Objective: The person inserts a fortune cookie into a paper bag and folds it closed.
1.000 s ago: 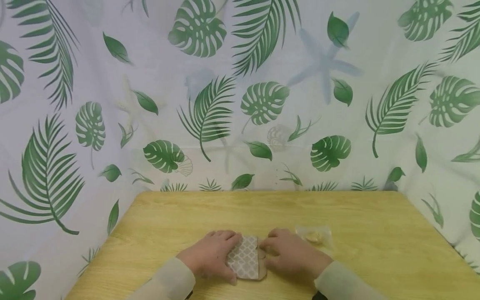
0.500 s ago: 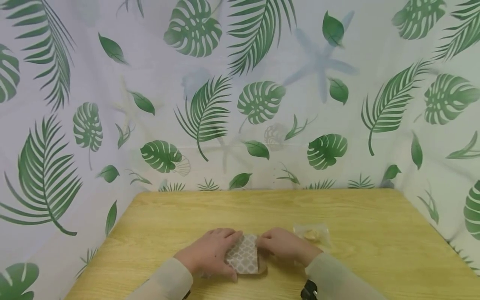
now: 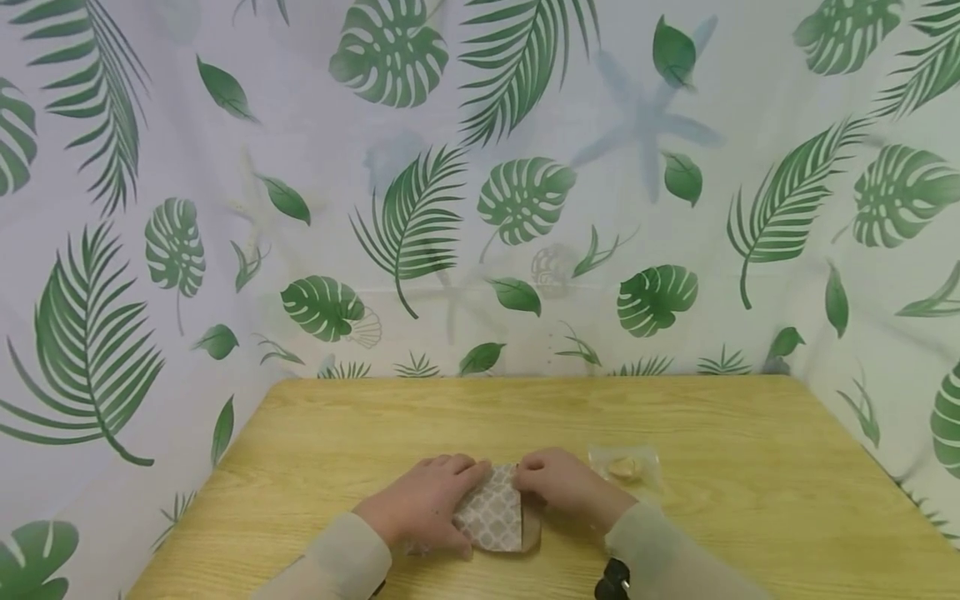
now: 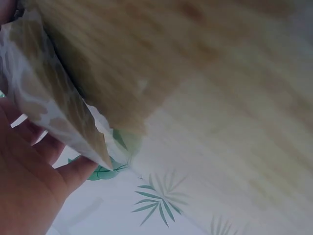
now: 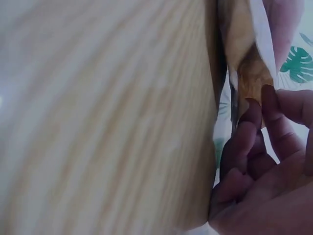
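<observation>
A small cardboard box (image 3: pixel 491 510) with a pale lattice pattern lies on the table in the head view. My left hand (image 3: pixel 423 507) grips its left part, fingers at the far edge and thumb near the front edge. On the right, brown end flaps (image 3: pixel 531 531) stick out of the box. My right hand (image 3: pixel 566 482) pinches at the far right corner, where its fingertips meet the brown cardboard (image 5: pixel 252 73) in the right wrist view. In the left wrist view, the patterned box side (image 4: pixel 44 93) rises above the left hand's fingers (image 4: pixel 76 171).
Behind the right hand lies a clear plastic bag (image 3: pixel 624 468) with something yellowish inside. A bit of clear plastic (image 3: pixel 416 548) shows by the left wrist. The wooden table (image 3: pixel 360 425) ends at a leaf-patterned curtain (image 3: pixel 450 333). A black device (image 3: pixel 613 577) sits under the right sleeve.
My right hand has moved slightly away from me and left to the box's far right corner, its fingers drawn closer together. The left hand keeps its hold on the box.
</observation>
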The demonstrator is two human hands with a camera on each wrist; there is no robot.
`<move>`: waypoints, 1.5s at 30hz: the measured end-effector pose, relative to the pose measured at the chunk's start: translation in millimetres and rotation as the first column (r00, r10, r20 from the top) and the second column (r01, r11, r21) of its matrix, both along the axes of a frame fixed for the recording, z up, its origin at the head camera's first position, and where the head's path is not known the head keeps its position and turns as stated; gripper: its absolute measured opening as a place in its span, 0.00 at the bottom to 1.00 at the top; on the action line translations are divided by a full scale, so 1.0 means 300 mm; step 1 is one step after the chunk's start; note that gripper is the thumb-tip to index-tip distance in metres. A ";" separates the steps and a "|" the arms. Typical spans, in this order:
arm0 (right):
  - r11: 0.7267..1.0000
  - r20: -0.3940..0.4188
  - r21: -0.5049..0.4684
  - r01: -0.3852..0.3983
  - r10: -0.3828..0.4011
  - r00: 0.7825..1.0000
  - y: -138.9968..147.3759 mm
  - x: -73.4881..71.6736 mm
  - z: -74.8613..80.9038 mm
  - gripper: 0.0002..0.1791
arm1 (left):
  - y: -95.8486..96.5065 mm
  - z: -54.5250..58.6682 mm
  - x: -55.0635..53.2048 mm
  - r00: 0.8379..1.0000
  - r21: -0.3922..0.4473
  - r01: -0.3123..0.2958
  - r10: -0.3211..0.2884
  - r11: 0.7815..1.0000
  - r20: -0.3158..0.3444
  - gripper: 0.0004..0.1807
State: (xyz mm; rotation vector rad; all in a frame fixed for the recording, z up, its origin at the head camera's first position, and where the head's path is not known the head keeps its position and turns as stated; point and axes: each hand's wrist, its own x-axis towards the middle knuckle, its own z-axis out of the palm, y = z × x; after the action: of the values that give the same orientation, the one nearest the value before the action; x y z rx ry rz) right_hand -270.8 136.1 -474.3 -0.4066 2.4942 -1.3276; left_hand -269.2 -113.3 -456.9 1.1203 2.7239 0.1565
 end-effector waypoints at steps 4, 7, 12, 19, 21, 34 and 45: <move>0.997 0.051 -0.079 0.021 -0.017 0.999 0.019 0.004 0.006 0.12 | 0.009 0.002 0.000 1.000 -0.019 -0.012 0.011 1.000 -0.004 0.59; 0.991 0.078 -0.125 0.040 -0.031 0.996 0.029 0.009 0.011 0.12 | 0.011 0.004 0.001 1.000 -0.011 -0.021 0.021 1.000 0.006 0.60; 0.986 0.067 -0.160 0.051 -0.041 0.997 0.041 0.007 0.000 0.14 | 0.005 0.006 0.002 0.997 0.032 -0.057 0.056 0.998 0.054 0.61; 0.994 0.006 -0.094 -0.051 0.052 0.999 0.062 0.012 -0.007 0.09 | -0.007 -0.002 -0.010 0.993 0.085 -0.092 0.085 0.992 0.081 0.62; 0.994 0.011 -0.088 -0.063 0.064 0.998 0.063 0.013 -0.002 0.10 | -0.010 -0.002 -0.011 0.993 0.095 -0.095 0.088 0.991 0.073 0.62; 0.911 -0.246 0.345 -0.227 0.321 0.915 0.098 0.060 0.018 0.05 | -0.028 0.005 0.007 0.988 0.095 -0.135 0.127 0.986 0.091 0.65; 0.861 -0.327 0.408 -0.304 0.448 0.832 0.093 0.113 0.023 0.06 | -0.005 0.005 0.029 0.982 0.063 -0.145 0.136 0.988 0.128 0.65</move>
State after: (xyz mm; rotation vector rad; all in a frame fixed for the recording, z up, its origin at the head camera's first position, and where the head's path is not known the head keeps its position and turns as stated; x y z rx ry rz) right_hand -236.9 163.9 -467.4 -1.1365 2.6953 -0.6822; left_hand -260.6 -114.9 -455.4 0.9028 2.7045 0.3349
